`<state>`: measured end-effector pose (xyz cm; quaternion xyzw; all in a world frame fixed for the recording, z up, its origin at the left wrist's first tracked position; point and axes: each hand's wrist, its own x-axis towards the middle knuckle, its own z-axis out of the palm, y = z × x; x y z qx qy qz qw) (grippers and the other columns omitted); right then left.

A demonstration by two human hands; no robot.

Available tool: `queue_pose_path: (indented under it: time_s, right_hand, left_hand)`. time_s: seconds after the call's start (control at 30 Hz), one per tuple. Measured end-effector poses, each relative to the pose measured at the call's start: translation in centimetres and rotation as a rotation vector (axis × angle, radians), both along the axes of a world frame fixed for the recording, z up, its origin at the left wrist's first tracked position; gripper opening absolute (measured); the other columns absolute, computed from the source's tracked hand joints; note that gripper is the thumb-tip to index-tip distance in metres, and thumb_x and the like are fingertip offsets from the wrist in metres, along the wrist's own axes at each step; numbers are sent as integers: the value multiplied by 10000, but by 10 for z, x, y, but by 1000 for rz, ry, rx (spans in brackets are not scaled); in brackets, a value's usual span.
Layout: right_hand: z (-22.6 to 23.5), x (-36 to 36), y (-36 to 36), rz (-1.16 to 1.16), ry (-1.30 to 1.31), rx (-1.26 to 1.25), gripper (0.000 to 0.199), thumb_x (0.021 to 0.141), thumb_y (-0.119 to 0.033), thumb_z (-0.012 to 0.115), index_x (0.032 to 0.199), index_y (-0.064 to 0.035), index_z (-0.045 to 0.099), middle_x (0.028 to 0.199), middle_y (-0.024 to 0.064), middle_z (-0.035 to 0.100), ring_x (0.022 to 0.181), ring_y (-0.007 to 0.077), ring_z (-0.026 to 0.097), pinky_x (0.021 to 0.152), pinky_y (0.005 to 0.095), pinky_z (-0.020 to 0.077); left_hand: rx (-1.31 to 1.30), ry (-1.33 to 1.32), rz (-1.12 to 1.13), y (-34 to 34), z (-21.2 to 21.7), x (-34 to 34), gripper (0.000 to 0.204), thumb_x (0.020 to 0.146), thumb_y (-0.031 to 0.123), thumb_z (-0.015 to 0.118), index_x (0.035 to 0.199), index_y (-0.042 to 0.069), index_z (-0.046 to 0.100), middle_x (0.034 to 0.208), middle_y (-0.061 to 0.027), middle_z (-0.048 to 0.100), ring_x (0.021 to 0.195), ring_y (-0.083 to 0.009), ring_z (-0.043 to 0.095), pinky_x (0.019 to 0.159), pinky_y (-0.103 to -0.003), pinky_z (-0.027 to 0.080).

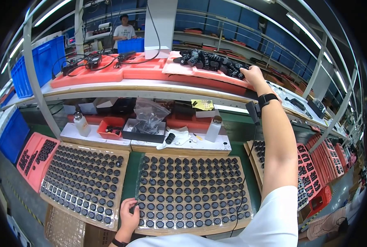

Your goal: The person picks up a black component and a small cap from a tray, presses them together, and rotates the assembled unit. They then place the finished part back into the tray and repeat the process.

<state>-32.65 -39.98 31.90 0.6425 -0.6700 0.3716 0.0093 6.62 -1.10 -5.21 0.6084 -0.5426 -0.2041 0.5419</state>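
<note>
My right arm stretches up to the high shelf, where my right hand (253, 75) is closed at the right end of a heap of black ring-like parts (210, 61). What its fingertips grip is hidden among the parts. The heap lies on a pink foam sheet (173, 66). Low down, my left hand (128, 218) is curled round a small black cylindrical part (132, 208), at the left edge of the middle tray (191, 233). That clear-lined tray carries rows of black round parts (189, 191); those in the far rows stand taller than those in the near rows.
Another tray of black parts (84, 181) is at left, beside a pink foam tray (37, 158). Bottles (213, 129), a red bin (109, 127) and a grey box (144, 133) stand behind. A cable (242, 193) crosses the middle tray. A person (125, 32) is beyond the shelf.
</note>
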Motion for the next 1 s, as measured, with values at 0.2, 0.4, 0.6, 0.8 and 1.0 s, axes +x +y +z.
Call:
queue_pose_path:
  time_s: [0.2, 0.4, 0.6, 0.8, 1.0]
  right_hand:
    - [-4, -20, 4, 401, -704, -218, 279, 845, -266, 616, 990, -28, 594, 869, 88, 634, 750, 198, 606, 681, 337, 490]
    - [-15, 15, 72, 887, -1169, -122, 195, 917, -126, 511, 1088, -33, 523, 960, 90, 604, 848, 197, 602, 758, 326, 497]
    - [-92, 90, 175, 1075, -833, 145, 247, 807, 7, 542, 1052, -13, 521, 1023, 104, 580, 953, 197, 592, 857, 326, 472]
    - [-179, 141, 255, 1146, -767, 400, 289, 755, 4, 641, 1025, 2, 540, 1005, 110, 591, 938, 198, 589, 854, 320, 460]
    - [-219, 174, 286, 1313, -381, 314, 361, 709, -17, 695, 1046, -26, 564, 1099, 125, 556, 1038, 245, 529, 902, 350, 411]
  left_hand:
    - [-5, 12, -17, -3, -3, 1, 203, 750, -35, 583, 950, -13, 562, 1054, -162, 546, 950, -268, 565, 808, -320, 486]
    - [22, 89, -23, 0, -1, 3, 197, 755, -39, 580, 950, -14, 566, 1063, -155, 549, 964, -257, 566, 813, -318, 485]
    - [-28, 90, -86, -9, 33, 6, 205, 790, -53, 550, 991, -16, 551, 1123, -137, 528, 1028, -208, 542, 873, -302, 462]
    - [-197, -51, -235, -33, 93, -10, 226, 773, -37, 560, 998, -15, 569, 1096, -157, 558, 1038, -254, 541, 912, -345, 417]
    - [-46, 270, -501, -28, 115, -19, 214, 828, 54, 591, 1029, -15, 559, 1103, -144, 567, 1039, -224, 536, 918, -343, 412]
